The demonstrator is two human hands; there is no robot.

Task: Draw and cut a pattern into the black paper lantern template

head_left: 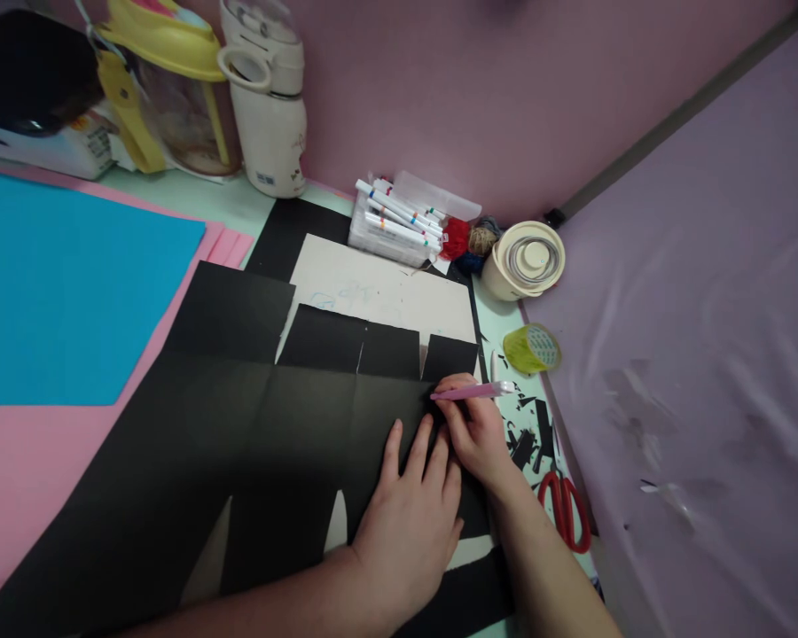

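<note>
Black card, matte and faintly creased, filled the middle of the frame on my remote feed; slits and tapered gaps split its upper and lower margins into flaps. Below centre, the left hand lay flat on it, fingers slightly spread. Just above and to the right, the right hand pinched a slim pink pen between its fingers; I could not tell whether the tip touched.

Smooth blue foam-like sheet lay over a pink sheet at left. White-barrelled markers filled a clear plastic box at upper centre.

I saw a small dark label on the white bottle at upper left, too small to read, and blue scribbles on the white board under the card's upper edge.

At right, dark scraps and red-handled scissors crowded the narrow bench strip between card and purple wall.
</note>
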